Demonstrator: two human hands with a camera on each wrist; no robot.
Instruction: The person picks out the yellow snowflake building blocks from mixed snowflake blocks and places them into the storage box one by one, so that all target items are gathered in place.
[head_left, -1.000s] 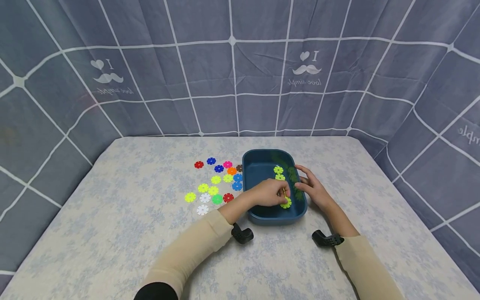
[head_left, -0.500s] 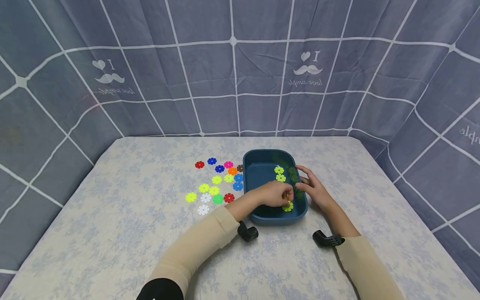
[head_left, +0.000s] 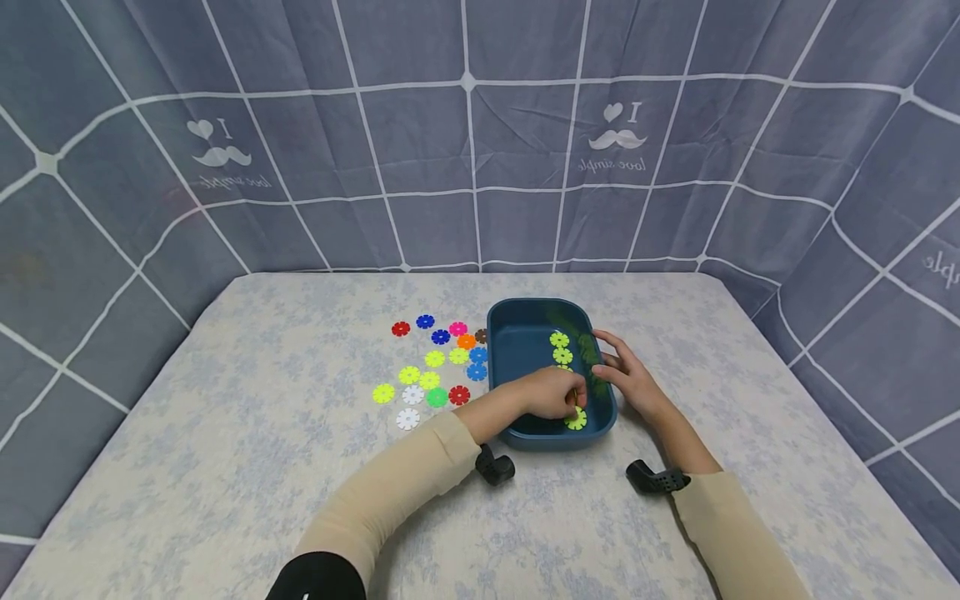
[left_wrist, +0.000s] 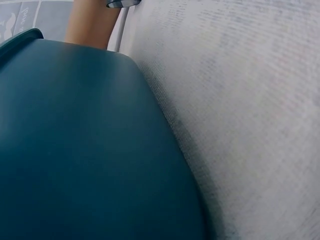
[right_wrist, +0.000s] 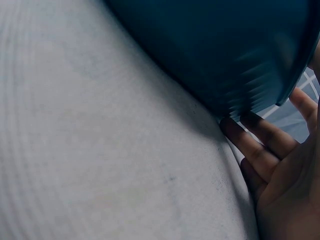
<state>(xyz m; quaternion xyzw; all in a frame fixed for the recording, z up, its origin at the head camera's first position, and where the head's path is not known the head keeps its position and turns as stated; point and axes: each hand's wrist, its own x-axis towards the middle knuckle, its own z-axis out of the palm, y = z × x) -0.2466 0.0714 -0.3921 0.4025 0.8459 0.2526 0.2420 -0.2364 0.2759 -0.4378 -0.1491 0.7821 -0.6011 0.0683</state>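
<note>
A dark blue plastic bin [head_left: 525, 310] stands on the table, with several yellow-green snowflake discs [head_left: 562, 356] in a row inside it. My left hand [head_left: 551, 392] reaches into the bin and pinches a yellow disc, mostly covered by the fingers. Right below those fingertips shows another yellow disc [head_left: 576, 418]. My right hand [head_left: 632, 377] holds the bin's right side, thumb at the rim; in the right wrist view its fingers [right_wrist: 257, 150] touch the outer wall. The left wrist view is filled by the bin's outer wall [left_wrist: 95, 140], and the left hand is out of sight there.
Left of the bin lie many loose discs: red [head_left: 459, 395], white [head_left: 408, 418], green [head_left: 437, 397], light blue [head_left: 477, 372], dark blue [head_left: 425, 321], pink [head_left: 458, 329], orange [head_left: 466, 342] and more yellow ones [head_left: 383, 392]. Grey checked curtain [head_left: 517, 167] surrounds the table [head_left: 247, 433].
My left hand has shifted slightly right and toward the near end inside the bin, keeping its pinch. The right hand stays at the bin's side, and the loose discs lie as before.
</note>
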